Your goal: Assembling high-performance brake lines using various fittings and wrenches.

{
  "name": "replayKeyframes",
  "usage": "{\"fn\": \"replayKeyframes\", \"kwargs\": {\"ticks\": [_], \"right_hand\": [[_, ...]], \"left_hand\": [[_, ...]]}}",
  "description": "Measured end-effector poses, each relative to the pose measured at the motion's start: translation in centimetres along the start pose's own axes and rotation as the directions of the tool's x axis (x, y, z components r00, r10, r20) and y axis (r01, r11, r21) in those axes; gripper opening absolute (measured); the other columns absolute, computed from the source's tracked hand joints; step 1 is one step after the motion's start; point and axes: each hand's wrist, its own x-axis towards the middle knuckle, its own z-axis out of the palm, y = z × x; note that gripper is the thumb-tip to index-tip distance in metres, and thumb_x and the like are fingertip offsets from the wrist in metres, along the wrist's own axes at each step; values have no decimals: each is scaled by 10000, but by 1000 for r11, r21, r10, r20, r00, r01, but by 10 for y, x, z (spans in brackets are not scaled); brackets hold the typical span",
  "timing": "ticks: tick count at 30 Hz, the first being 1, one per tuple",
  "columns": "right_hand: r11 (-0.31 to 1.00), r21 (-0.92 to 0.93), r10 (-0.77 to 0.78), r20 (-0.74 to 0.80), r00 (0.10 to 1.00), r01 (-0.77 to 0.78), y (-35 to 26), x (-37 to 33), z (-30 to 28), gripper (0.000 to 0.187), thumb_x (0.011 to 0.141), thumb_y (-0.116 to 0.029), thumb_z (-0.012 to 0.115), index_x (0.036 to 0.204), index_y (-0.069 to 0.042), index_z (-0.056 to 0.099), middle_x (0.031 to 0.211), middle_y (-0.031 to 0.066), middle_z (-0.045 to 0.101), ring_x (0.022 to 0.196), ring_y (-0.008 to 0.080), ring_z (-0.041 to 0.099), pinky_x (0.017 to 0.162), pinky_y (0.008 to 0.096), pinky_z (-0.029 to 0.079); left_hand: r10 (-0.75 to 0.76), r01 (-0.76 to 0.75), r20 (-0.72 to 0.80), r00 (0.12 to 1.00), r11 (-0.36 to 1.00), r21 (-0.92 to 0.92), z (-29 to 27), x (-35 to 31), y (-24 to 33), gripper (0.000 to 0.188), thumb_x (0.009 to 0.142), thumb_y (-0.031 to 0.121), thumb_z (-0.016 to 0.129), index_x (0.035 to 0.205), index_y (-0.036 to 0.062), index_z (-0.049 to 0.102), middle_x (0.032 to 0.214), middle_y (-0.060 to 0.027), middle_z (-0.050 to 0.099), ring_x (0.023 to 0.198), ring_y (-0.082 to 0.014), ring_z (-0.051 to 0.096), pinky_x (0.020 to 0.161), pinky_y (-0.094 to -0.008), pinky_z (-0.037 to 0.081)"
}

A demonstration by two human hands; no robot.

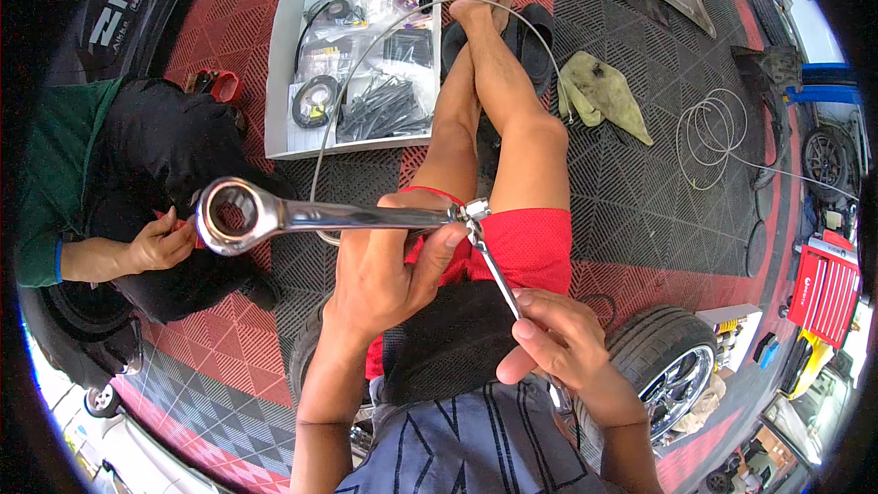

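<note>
My left hand grips the shaft of a large chrome ring spanner, whose ring end points left. Its other end sits on a small metal fitting above my lap. My right hand holds a thinner chrome spanner that runs up to the same fitting. A thin braided steel line loops from the fitting out over my bare crossed legs. I sit on the floor in red shorts.
A white cardboard box of bagged parts and black cable ties lies ahead. A second person in dark clothes crouches at left, a hand near a red item. A yellow rag, a coiled wire, a car wheel and a red tool chest are around.
</note>
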Motion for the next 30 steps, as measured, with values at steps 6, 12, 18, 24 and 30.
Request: {"fn": "replayKeyframes", "kwargs": {"ticks": [6,12,18,24,30], "right_hand": [[997,71,50,-99,994,-43,8,-15,28,516,857,-353,731,1210,1,602,1027,210,633,880,341,699,720,417,623],[994,111,19,24,1000,-22,22,-19,37,576,820,-345,760,1275,-53,562,1080,220,618,968,375,676,809,460,603],[997,45,-71,21,997,70,38,-16,49,549,797,-345,775,1238,-86,576,1147,225,565,981,394,666,854,489,584],[988,11,-155,26,988,154,52,-9,42,496,844,-351,728,1218,-56,592,1151,222,555,966,403,664,837,478,591],[985,30,-171,40,984,170,46,2,30,496,868,-397,692,1184,-23,613,1083,224,601,931,374,678,788,442,605]], "left_hand": [[86,-85,1,996,986,141,3,4,-1,257,868,163,723,985,-21,588,895,-150,670,707,-348,658,621,-412,506],[36,-48,89,995,990,130,-6,8,-6,222,894,131,679,998,-37,576,917,-164,667,753,-350,662,621,-411,510],[-86,82,58,995,994,79,-7,2,-7,214,943,160,635,999,-41,583,902,-172,626,721,-320,638,643,-393,504],[-248,254,57,967,952,-172,-10,3,-13,216,957,162,618,1000,-48,586,877,-169,610,712,-269,626,639,-351,489],[-269,296,173,947,942,-160,-13,3,-11,262,950,185,639,1040,-52,571,911,-178,625,776,-281,650,667,-363,502]]}}
